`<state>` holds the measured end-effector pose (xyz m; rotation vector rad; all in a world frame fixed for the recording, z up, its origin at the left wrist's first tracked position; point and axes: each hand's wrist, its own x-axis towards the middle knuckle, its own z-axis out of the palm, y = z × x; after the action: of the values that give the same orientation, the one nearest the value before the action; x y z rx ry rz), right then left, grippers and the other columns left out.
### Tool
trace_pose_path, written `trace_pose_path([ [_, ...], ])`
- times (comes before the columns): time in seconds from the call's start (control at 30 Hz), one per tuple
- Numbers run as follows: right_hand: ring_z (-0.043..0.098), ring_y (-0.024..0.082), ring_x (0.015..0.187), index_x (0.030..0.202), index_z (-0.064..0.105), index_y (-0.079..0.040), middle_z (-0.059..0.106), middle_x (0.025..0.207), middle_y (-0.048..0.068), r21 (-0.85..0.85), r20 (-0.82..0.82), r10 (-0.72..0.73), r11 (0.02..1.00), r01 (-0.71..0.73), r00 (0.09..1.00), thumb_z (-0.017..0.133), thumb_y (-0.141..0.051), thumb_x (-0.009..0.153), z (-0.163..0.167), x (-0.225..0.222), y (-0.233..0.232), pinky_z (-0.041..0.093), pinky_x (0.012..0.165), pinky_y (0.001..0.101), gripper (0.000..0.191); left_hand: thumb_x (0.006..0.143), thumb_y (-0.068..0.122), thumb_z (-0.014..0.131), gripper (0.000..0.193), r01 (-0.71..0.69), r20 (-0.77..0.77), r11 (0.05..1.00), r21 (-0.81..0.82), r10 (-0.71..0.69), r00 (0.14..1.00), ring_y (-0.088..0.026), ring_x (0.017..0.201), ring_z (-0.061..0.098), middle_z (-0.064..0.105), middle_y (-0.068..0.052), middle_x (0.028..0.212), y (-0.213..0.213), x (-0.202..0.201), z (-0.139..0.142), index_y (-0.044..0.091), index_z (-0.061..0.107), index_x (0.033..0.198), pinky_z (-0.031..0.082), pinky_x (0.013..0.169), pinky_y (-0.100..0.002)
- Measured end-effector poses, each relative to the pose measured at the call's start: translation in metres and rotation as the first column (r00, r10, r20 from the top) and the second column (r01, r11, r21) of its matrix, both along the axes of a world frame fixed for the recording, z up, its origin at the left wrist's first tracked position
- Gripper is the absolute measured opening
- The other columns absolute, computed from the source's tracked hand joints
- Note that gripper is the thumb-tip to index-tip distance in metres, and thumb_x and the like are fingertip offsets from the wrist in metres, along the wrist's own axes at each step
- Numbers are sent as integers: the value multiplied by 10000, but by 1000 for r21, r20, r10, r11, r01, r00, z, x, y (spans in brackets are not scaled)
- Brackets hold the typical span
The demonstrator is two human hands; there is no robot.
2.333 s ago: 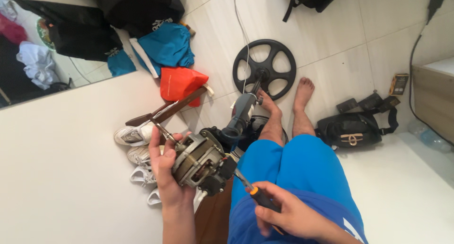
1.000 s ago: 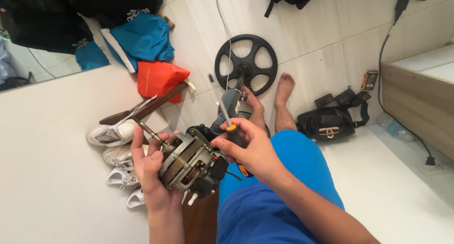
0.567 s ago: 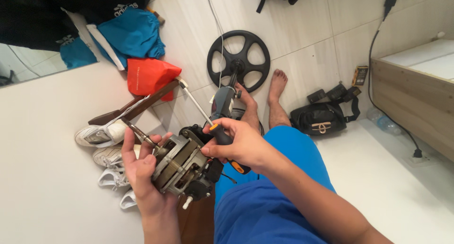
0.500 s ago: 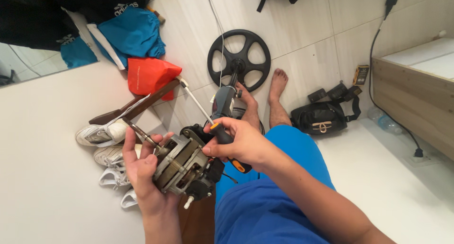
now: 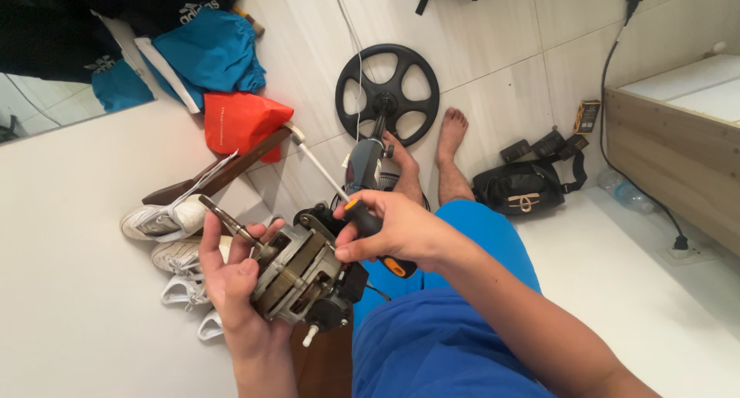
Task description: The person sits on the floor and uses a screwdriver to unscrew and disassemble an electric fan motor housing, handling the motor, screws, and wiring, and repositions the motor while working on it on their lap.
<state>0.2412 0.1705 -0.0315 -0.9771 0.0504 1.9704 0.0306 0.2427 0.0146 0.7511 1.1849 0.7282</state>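
**Motor held in left hand, screwdriver applied with right**

Far left: pair of white lace-up sneakers (image 5: 158,220) on the white tiled floor (image 5: 501,66), against a white wall. Above them, a crumpled blue cloth bag (image 5: 208,55) and a folded red-orange fabric pouch (image 5: 239,120); a dark brown wooden strip (image 5: 223,174) leans just below the pouch.

Left hand (image 5: 231,282): grip closed around the round metal electric motor with copper windings and steel lamination stack (image 5: 301,274), fingers wrapped over its left side, palm beneath. Motor sits tilted above the lap, shaft end pointing up and left. A thin dark metal tool (image 5: 227,219) lies between the left fingers and the motor housing; its kind cannot be told.

Right hand (image 5: 393,232): grip closed on the black-and-orange-handled screwdriver (image 5: 378,240), tip end directed at the motor's upper right face. Exact contact point is hidden by the fingers.

Centre: grey power tool (image 5: 362,166) on the floor near the bare feet (image 5: 451,136); beyond it a black spoked plastic wheel (image 5: 387,93). Blue shorts (image 5: 455,321) fill the lower centre.

Right: black strapped bag (image 5: 524,190) on the floor; light wooden furniture edge (image 5: 671,151) beyond.
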Motion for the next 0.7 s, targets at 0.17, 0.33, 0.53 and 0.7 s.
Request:
trace_pose_path([
  [0.17,614,88,669,1222,624,4,777,910,65,-62,11,2,998,-1,1000,806,-143,834,-1,-4,-10,500,590,237,453,894,142,721,866,-11,12,1000,-3,11,1000,-384,1266,587,574,-197,1265,-2,0,0,67,274,1632,510,1090,-533],
  [0.33,638,92,699,1198,627,23,741,887,88,-54,47,-37,998,39,998,836,-96,818,-4,-13,-13,500,587,251,450,887,147,714,875,-8,27,1000,-2,8,1000,-381,1274,584,580,-196,1266,-2,-2,-1,65,271,1638,500,1115,-523],
  [0.53,653,79,703,1182,618,0,766,912,49,-51,-36,-36,998,34,999,813,-98,800,-7,-11,-14,511,586,240,440,911,124,719,855,9,17,1000,2,-9,1000,-381,1278,589,583,-198,1265,-2,-3,-1,63,277,1640,500,1116,-523],
  [0.7,614,80,666,1196,638,19,716,854,43,-35,82,-16,999,18,997,802,-126,855,-6,-13,-15,498,573,243,405,912,122,718,854,4,17,1000,2,-4,1000,-377,1277,588,582,-197,1267,-2,-2,-1,68,275,1640,498,1117,-525],
])
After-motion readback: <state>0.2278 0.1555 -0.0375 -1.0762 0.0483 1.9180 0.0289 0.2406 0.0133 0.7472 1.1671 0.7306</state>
